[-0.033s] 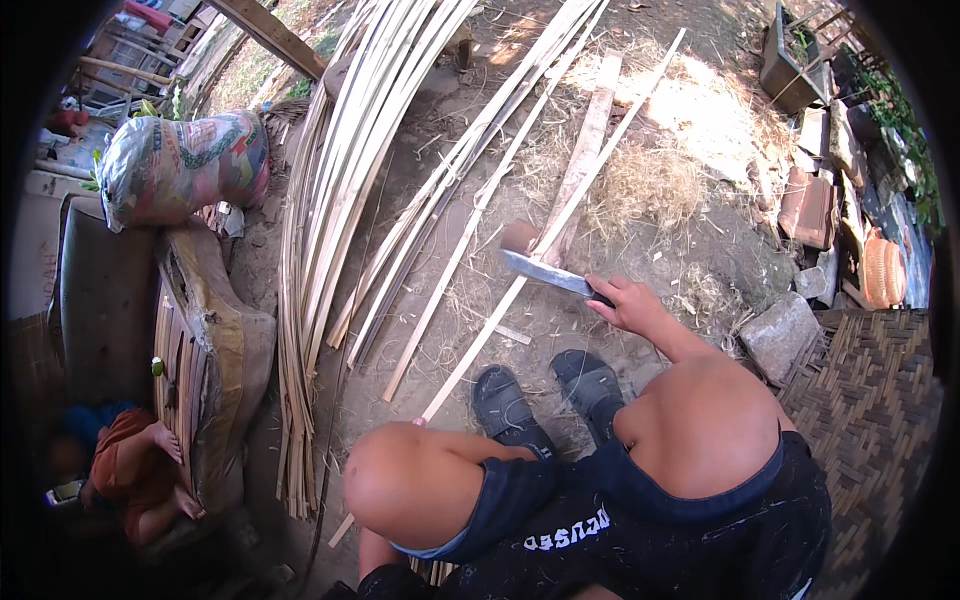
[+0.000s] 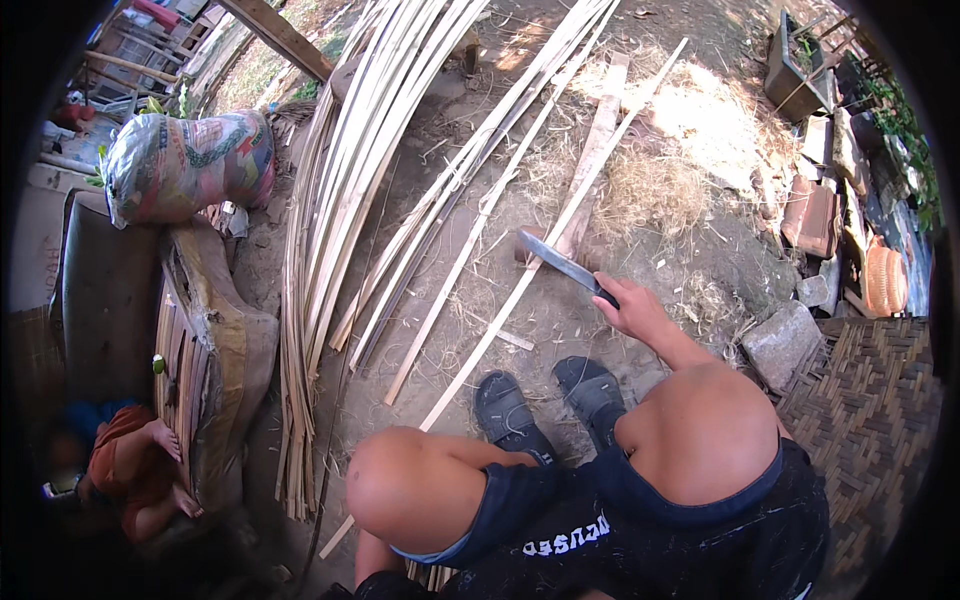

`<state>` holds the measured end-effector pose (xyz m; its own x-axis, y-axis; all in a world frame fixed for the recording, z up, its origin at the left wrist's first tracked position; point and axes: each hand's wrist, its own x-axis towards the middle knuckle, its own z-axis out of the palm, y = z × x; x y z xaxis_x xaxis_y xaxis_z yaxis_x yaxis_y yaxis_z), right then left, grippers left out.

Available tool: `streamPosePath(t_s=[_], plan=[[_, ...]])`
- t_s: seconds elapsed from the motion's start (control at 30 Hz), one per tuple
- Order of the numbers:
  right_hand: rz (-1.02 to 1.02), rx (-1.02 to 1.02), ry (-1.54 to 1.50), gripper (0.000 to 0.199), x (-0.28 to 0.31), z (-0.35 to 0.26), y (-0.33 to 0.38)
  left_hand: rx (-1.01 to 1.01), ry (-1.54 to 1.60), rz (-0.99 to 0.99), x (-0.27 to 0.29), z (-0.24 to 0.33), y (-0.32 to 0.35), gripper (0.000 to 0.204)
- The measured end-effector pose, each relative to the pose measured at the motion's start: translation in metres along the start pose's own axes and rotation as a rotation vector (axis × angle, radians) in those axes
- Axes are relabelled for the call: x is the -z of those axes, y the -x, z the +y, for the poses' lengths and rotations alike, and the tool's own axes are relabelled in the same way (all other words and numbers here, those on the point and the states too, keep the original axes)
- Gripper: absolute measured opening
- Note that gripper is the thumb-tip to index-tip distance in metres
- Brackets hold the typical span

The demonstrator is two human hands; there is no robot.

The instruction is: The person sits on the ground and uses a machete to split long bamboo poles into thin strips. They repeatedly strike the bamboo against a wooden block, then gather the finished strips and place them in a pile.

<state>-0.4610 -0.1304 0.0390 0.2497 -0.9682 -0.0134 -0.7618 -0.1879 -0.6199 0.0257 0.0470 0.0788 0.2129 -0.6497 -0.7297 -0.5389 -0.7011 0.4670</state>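
Observation:
My right hand is closed around the dark handle of a knife. Its long grey blade lies across a pale bamboo strip, over a brown block. This strip slants from the sunlit ground down to my left knee and passes behind it. My left forearm shows beside that knee, but the hand itself is hidden. Under the strip's far half, a wooden plank runs to the block.
Long bamboo strips lie bundled to the left, with thinner ones nearer the middle. Fine shavings cover the ground. A stuffed sack and a seated person are left; a stone and woven mat right.
My right hand and the knife have shifted slightly to the right, with the blade tip nearer the strip. Fingertips that showed beside my left knee are now hidden.

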Motion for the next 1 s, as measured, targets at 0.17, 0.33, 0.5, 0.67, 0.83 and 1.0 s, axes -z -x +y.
streamPosePath(t_s=[0.17, 0.33, 0.5, 0.67, 0.83, 1.0], plan=[[-0.159, 0.135, -0.011, 0.049, 0.005, -0.026, -0.008, -0.043, 0.049, 0.009, -0.013, 0.002, -0.015, 0.045], [0.252, -0.439, -0.221, 0.058, 0.041, 0.001, -0.071, -0.335, 0.178, 0.029, -0.027, 0.062, -0.048, 0.045], [0.342, -0.562, -0.302, 0.054, 0.009, 0.082, -0.120, -0.469, -0.002, -0.092, -0.071, 0.192, -0.086, 0.043], [0.310, -0.658, -0.617, 0.054, -0.021, 0.099, -0.148, -0.569, -0.013, -0.116, -0.171, 0.269, -0.162, 0.047], [0.229, -0.603, -0.923, 0.042, -0.012, 0.082, -0.167, -0.546, 0.033, -0.056, -0.208, 0.287, -0.199, 0.039], [0.154, -0.615, -1.098, 0.038, -0.007, 0.050, -0.182, -0.681, 0.046, -0.045, -0.165, 0.250, -0.249, 0.031]])
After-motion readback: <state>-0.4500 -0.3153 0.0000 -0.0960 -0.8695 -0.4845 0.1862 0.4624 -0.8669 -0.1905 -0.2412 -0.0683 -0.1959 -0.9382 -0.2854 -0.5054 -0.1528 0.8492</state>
